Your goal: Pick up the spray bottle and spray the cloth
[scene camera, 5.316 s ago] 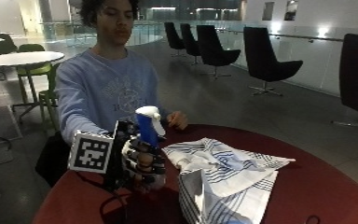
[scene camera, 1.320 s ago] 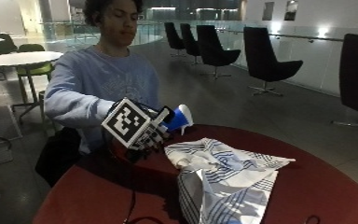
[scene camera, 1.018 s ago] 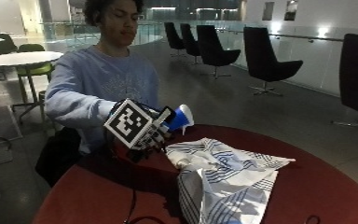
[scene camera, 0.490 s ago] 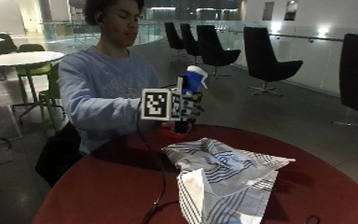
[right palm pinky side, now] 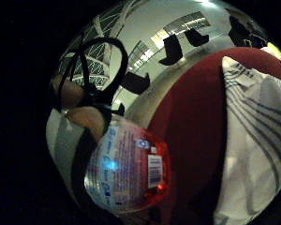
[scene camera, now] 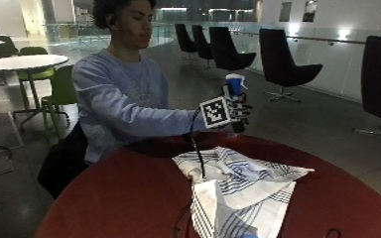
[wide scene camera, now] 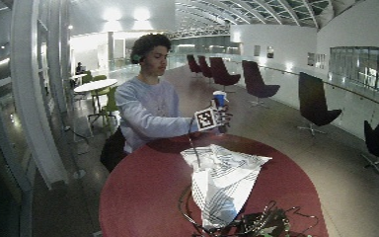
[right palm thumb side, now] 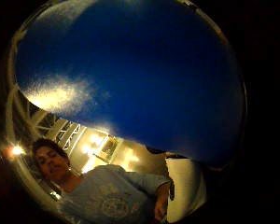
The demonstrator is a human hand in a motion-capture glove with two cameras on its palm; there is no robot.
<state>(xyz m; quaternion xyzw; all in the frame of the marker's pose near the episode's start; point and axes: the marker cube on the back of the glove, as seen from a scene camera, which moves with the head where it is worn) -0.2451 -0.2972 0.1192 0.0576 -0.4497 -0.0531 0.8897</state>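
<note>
While our gloved right hand (scene camera: 238, 111) has its fingers curled round the spray bottle (scene camera: 232, 99), we hold the bottle upright in the air above the far edge of the red table (scene camera: 111, 198), its blue-and-white head (scene camera: 232, 82) standing clear above the glove. Seen from the little finger side of the palm, the bottle's labelled body (right palm pinky side: 126, 171) lies close against the palm, with the table and the cloth beyond it. On the thumb side the blue head (right palm thumb side: 140, 79) fills most of the view, so we cannot tell which way the nozzle faces or whether a finger is on the trigger.

To do this step well, we judge that the bottle must tip and turn until the nozzle looks down at the striped cloth (scene camera: 243, 191), which lies crumpled on the table below and nearer the camera than the hand, apart from the bottle. We should aim at the broad middle of the cloth, not the bare tabletop.

Little stands in the way. A dark cable (scene camera: 199, 148) hangs from the hand across the cloth's near fold and could drag it as we move. Black chairs (scene camera: 280, 64) stand well behind, out of reach.
</note>
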